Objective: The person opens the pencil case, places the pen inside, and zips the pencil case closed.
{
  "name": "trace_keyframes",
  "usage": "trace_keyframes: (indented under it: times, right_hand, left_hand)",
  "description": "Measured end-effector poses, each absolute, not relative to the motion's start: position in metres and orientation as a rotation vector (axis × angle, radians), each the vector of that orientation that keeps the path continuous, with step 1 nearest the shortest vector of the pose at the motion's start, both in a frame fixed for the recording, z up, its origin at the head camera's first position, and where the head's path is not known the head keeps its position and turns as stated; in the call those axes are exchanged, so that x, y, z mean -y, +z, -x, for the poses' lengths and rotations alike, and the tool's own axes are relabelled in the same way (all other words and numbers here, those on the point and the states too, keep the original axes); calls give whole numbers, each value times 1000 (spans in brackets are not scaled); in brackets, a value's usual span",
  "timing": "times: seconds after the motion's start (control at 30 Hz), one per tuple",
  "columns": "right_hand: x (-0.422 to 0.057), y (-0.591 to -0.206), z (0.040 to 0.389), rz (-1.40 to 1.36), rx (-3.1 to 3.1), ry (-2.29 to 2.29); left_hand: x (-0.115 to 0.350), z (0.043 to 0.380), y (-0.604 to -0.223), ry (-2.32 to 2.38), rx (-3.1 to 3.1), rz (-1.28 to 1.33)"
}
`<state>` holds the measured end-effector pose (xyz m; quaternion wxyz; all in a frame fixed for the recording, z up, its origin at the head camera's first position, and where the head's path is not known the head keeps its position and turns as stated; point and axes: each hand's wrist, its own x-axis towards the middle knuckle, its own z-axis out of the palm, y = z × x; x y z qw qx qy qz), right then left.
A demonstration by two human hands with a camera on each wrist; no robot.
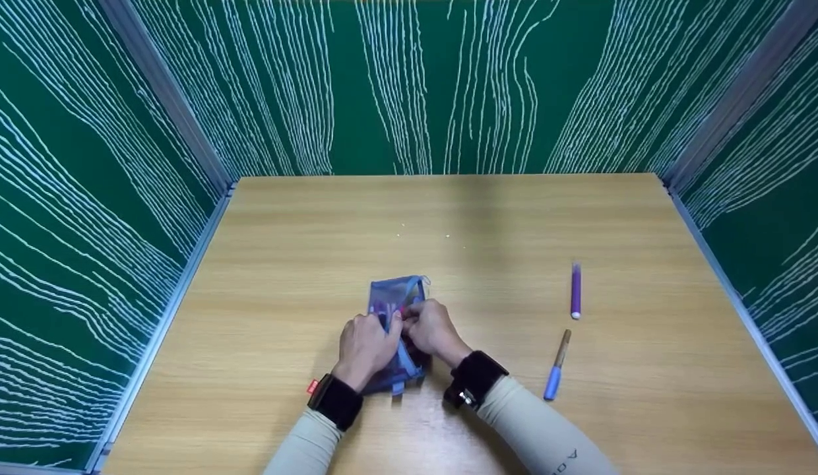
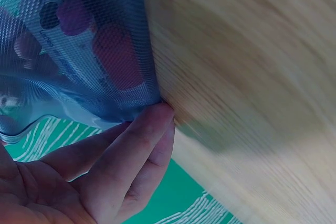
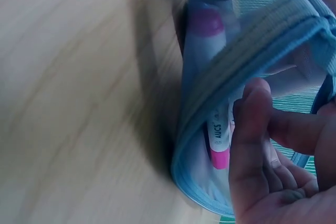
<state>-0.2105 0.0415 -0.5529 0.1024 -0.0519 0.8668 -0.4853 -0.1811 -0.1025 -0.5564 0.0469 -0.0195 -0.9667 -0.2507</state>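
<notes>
A blue see-through mesh pencil pouch (image 1: 388, 290) lies near the middle of the table, its zipped mouth gaping. My left hand (image 1: 368, 343) grips the pouch, with thumb and fingers pinching its mesh edge in the left wrist view. At the mouth is my right hand (image 1: 437, 333), thumb and index fingertips drawn together. Beside those fingers, inside the pouch, a white marker with a pink end (image 3: 220, 158) shows; I cannot tell whether they hold it. Through the mesh appear more colored pieces, among them a red one (image 2: 119, 56) and a purple cap (image 2: 73, 16).
To the right on the wooden table (image 1: 283, 264) lie a purple marker (image 1: 576, 290) and, nearer me, a pen with a blue cap and brown barrel (image 1: 557, 365). Green panels with white wavy lines (image 1: 396, 86) wall the table at the back and both sides.
</notes>
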Motion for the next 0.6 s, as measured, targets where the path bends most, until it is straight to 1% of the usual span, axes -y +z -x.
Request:
trace_keyframes:
  times: [0.17,0.37,0.6]
  right_hand:
    - [-46,-550,208,131,-2493,-1496]
    - [-58,-549,206,198,-2682,-1383]
    - [-72,-542,203,189,-2792,-1311]
  left_hand:
    - [102,181,-556,-760,2947,65]
    - [102,180,-558,-747,2944,27]
    - [103,181,-558,-767,2958,34]
